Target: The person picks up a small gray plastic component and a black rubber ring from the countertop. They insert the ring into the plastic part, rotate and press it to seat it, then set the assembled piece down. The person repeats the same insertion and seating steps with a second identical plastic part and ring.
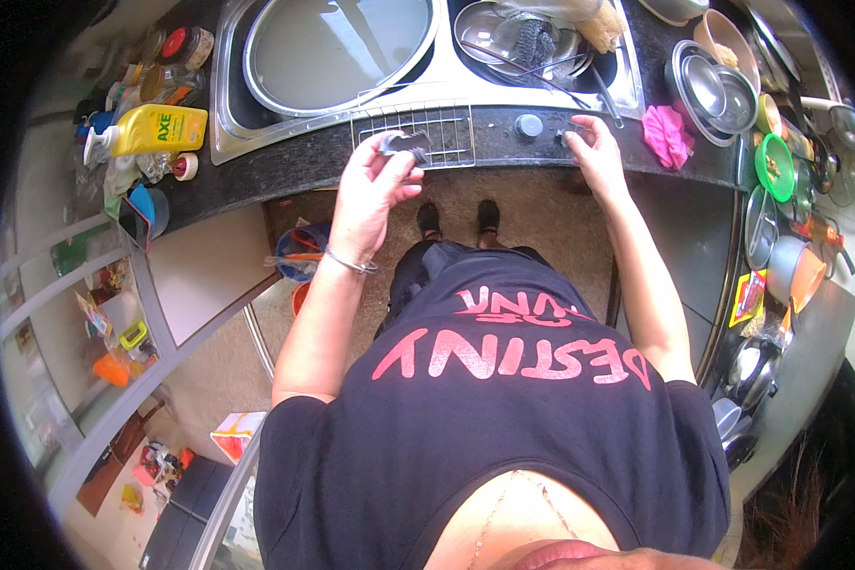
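My left hand [385,182] holds a small dark grey object [407,144], possibly a lid or ring, above the near edge of a wire rack [459,132]. Fingers and thumb of my right hand [595,146] pinch something small and thin at the counter's front edge; what it is cannot be told. A round blue-grey cap [528,126] sits on the black counter between the rack and my right hand. To the right of that hand lies a crumpled pink cloth [666,137].
Behind are a sink basin with a large round pan of cloudy water [328,53] and another with metal dishes and a dark scrubber [534,46]. Left stands a yellow detergent bottle [164,130]. Steel bowls [705,89] and a green basket [774,167] are at right.
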A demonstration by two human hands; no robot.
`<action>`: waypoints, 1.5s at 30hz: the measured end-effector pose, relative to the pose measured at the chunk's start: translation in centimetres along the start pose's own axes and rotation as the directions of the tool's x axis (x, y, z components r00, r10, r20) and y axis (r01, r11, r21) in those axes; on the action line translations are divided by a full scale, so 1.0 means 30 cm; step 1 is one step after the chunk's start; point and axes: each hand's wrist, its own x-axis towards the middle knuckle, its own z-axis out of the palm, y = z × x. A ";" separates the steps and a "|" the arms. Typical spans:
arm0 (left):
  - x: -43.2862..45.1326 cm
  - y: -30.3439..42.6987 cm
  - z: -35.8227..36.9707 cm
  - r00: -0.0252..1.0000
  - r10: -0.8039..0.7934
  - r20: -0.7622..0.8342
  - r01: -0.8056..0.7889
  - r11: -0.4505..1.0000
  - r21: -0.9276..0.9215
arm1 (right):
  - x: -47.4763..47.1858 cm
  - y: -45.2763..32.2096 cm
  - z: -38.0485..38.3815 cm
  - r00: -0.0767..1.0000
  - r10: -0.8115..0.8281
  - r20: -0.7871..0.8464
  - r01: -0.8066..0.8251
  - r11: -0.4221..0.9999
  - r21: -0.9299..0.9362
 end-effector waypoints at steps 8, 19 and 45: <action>-0.035 -0.032 -0.055 0.995 -0.066 -0.070 0.063 0.996 -0.057 | 0.112 0.090 0.007 0.968 -0.230 -0.105 0.165 0.889 -0.426; -0.072 -0.047 -0.060 0.997 -0.058 -0.051 0.054 0.996 -0.076 | 0.101 0.178 -0.088 0.921 -0.387 -0.052 0.276 0.740 -0.613; -0.066 -0.027 -0.027 0.998 -0.008 -0.068 0.002 0.996 -0.087 | -0.088 0.001 -0.019 0.817 -0.575 -0.039 0.391 0.604 -0.695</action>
